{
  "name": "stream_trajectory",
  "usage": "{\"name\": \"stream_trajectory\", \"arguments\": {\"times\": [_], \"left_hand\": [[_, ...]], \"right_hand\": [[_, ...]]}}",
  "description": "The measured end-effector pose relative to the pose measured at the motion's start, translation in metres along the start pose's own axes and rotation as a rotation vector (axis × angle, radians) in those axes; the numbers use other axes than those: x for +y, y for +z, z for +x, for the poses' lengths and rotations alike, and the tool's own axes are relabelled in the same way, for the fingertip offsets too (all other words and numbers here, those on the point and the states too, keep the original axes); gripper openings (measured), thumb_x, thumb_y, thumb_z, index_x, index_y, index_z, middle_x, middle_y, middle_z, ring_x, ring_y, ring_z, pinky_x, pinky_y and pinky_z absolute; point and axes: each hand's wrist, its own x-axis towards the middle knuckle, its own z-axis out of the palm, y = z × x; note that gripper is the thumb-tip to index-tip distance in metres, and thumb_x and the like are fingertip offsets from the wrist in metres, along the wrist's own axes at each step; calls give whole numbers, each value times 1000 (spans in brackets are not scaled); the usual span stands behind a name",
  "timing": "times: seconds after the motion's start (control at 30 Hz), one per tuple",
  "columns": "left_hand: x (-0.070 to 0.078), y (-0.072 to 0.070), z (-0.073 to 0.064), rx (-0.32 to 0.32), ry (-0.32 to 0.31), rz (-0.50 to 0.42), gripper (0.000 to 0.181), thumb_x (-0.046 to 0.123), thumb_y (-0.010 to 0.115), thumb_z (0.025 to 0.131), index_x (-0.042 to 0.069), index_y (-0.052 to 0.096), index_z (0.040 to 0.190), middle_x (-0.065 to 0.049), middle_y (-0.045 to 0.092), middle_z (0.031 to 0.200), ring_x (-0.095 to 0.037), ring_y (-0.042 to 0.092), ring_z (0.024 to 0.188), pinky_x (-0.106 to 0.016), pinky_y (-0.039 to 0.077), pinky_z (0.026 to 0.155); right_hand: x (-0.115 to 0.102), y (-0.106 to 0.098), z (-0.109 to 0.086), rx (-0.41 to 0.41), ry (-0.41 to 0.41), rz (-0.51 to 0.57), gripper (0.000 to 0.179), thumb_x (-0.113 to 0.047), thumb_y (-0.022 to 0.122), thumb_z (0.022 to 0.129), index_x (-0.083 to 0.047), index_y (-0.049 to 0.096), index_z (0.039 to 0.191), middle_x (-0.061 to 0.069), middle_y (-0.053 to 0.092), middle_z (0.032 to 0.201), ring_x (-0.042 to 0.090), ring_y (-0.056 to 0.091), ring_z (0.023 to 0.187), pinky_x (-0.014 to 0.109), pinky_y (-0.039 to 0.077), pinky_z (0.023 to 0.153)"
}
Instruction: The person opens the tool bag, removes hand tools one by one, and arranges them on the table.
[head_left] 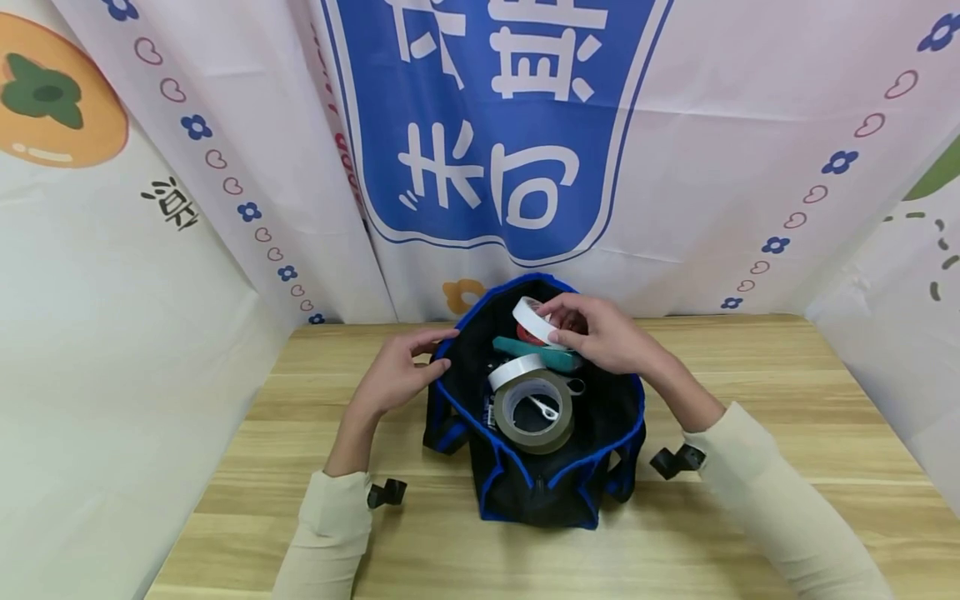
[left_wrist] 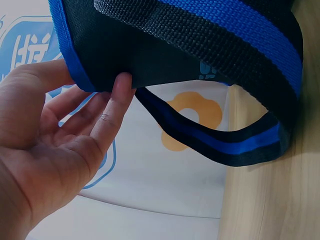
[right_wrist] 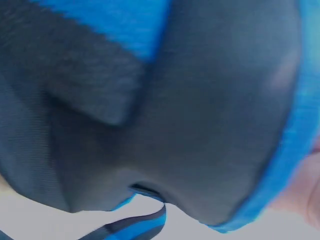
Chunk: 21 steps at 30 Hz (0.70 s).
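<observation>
A black tool bag with blue trim [head_left: 540,504] stands wide-mouthed on the table. My left hand [head_left: 401,367] grips its left rim; in the left wrist view the thumb goes behind the blue edge [left_wrist: 62,40] while a fingertip presses the outer side. Over the far right part of the opening, my right hand [head_left: 607,333] pinches a white roll of tape [head_left: 532,319]. Below that roll lie a red item [head_left: 527,335] and a teal tool [head_left: 555,358]. Nearer me are another white tape roll [head_left: 516,370] and a brown packing tape roll [head_left: 553,440]. The right wrist view shows mostly bag fabric [right_wrist: 215,110].
Black-and-blue straps [head_left: 447,437] hang at the bag's sides. The wooden table [head_left: 300,508] ends at a printed cloth backdrop [head_left: 720,192] close behind the bag. A small white-handled item [head_left: 546,408] shows inside the brown roll.
</observation>
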Motion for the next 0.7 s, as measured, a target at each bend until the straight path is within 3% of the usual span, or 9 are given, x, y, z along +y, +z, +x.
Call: {"name": "stream_trajectory", "arguments": {"times": [0.17, 0.33, 0.53, 0.7], "left_hand": [[0, 0, -1, -1, 1, -1, 45, 9, 71, 101, 13, 69, 145, -12, 68, 148, -39, 66, 132, -62, 51, 113], [0, -1, 0, -2, 4, -1, 44, 9, 71, 101, 13, 68, 145, -12, 68, 148, -40, 66, 132, -62, 51, 113], [0, -1, 0, 0, 10, 8, 44, 10, 71, 101, 13, 68, 145, -11, 68, 148, -38, 65, 133, -61, 51, 113], [0, 0, 0, 2, 15, 10, 45, 9, 72, 101, 13, 68, 145, -11, 68, 148, -37, 65, 134, -61, 51, 114]], "right_hand": [[-11, -15, -11, 68, -30, -25, 30, -7, 70, 103, -6, 71, 133, 11, 75, 109, 23, 66, 95, 39, 55, 89], [-11, -32, -25, 156, -50, -60, 31, -3, 72, 101, -6, 73, 132, 11, 76, 115, 22, 68, 100, 26, 55, 91], [5, -46, -44, 255, -67, -122, 31, 0, 75, 98, -8, 76, 128, 10, 77, 110, 19, 66, 95, 9, 50, 86], [25, -52, -58, 327, -55, -175, 32, 2, 77, 95, -7, 78, 126, 11, 77, 111, 7, 63, 91, 6, 49, 84]]}}
